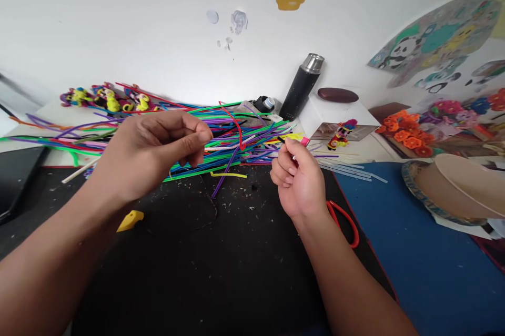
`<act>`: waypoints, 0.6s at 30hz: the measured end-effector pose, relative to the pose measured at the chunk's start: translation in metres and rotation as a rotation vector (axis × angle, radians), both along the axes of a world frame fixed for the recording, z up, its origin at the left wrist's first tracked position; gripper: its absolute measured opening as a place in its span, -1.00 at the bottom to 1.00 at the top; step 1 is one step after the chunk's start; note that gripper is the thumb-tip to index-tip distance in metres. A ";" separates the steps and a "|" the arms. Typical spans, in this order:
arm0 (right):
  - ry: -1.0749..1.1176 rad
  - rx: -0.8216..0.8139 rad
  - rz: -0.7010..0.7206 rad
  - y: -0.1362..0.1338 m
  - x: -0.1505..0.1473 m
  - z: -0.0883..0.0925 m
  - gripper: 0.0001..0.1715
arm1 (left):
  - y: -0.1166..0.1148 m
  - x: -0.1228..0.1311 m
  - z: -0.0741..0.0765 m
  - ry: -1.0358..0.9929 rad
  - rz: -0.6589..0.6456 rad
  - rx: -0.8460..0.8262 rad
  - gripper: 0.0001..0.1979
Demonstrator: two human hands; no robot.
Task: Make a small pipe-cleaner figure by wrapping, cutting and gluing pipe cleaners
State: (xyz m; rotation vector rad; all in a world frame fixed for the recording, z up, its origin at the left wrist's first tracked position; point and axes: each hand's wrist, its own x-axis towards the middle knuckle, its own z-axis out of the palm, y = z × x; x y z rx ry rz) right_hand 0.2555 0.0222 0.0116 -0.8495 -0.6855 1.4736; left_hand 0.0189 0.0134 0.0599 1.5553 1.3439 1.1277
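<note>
My left hand point(158, 149) is raised over the front of the pipe cleaner pile, thumb and forefinger pinched together. Whatever lies in that pinch, if anything, is too small to make out. To its right, my right hand point(298, 175) is closed with the fingers curled in. A short black tip point(281, 139) sticks out on the left of its thumb, and a small pink piece point(304, 141) shows just behind the thumb; whether they are one thing I cannot tell. Beyond both hands spreads a pile of coloured pipe cleaners point(221, 139). A thin black cord point(215, 212) curves over the mat.
Red-handled scissors point(353, 228) lie partly hidden by my right forearm. A yellow block point(130, 220) sits beside my left forearm on the black mat point(205, 283). Behind stand a black flask point(302, 86) and a white box point(339, 110) with a small pipe-cleaner figure point(342, 135) before it.
</note>
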 end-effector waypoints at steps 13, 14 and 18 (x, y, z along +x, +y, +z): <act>0.002 -0.005 0.020 0.001 0.002 0.001 -0.65 | -0.004 0.005 0.000 -0.057 0.044 -0.021 -0.81; 0.007 -0.007 0.018 0.001 0.002 0.002 -0.66 | -0.004 0.004 -0.001 -0.044 0.036 -0.023 -0.78; 0.023 -0.009 0.021 0.000 0.001 0.002 -0.68 | -0.004 0.002 -0.003 0.008 0.020 -0.025 -0.69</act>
